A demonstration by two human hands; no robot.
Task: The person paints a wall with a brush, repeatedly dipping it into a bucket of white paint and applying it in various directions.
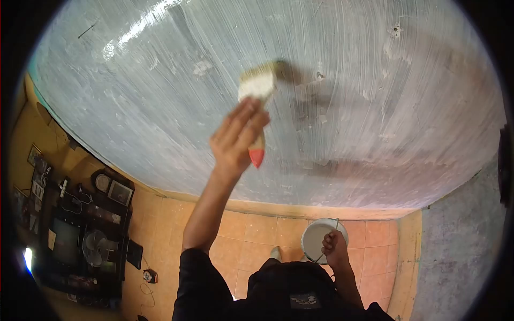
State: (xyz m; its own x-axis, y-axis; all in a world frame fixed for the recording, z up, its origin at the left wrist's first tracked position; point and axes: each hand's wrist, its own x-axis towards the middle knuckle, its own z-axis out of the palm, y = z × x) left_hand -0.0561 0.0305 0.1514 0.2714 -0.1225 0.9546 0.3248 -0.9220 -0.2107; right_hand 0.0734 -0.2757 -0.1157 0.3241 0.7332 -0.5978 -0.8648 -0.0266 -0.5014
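Brush [258, 85] smeared by motion blur, bristle tips not clearly made out; brush handle partly covered by grip of left hand [235, 139], itself blurred. Bucket handle covered midway by right hand [335, 249]; bottom of bucket [305, 250] hidden under grey liquid [316, 238]. Foot [275, 253] partly hidden by dark clothing [257, 294], itself cut off by lower edge; emblem [304, 300] too small to be read. Wall [375, 134] cut off by top edge.

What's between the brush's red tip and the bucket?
Head view, red tip to bucket: wall, then orange skirting, then a sliver of floor tile.
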